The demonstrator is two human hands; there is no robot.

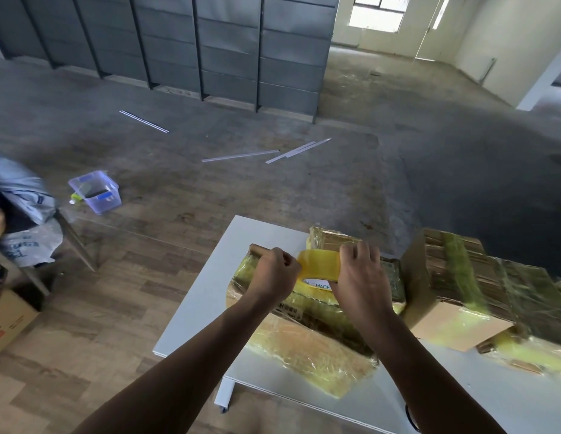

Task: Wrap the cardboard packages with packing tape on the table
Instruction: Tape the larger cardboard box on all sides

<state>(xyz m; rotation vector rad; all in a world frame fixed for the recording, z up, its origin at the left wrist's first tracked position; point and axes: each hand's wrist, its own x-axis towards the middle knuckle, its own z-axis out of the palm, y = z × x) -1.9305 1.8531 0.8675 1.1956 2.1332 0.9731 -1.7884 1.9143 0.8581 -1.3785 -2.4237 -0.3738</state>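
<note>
Floor, left: a tub [94,191] and a carton [9,321], both well apart from the work.

Table [191,296]: the package [307,346] being wrapped lies flat across the near-left corner and is already glossy with yellow film. This probably gives the roll a firm bed to work over.

Left hand [273,274]: the forearm reaches forward over the package with the back of the hand up. The fingers are curled tight and pinch at the left rim of the roll [318,267], probably to lift the tape's free end, though that end cannot be made out.

Right hand [360,277]: the fingers curl over the roll's top and grip it firmly. They hold the roll on edge just above the package, so that tape can be drawn off leftward.

Behind the roll lies a small wrapped bundle [332,238]. At right, just beside the package, lies a taped stack [445,286].
</note>
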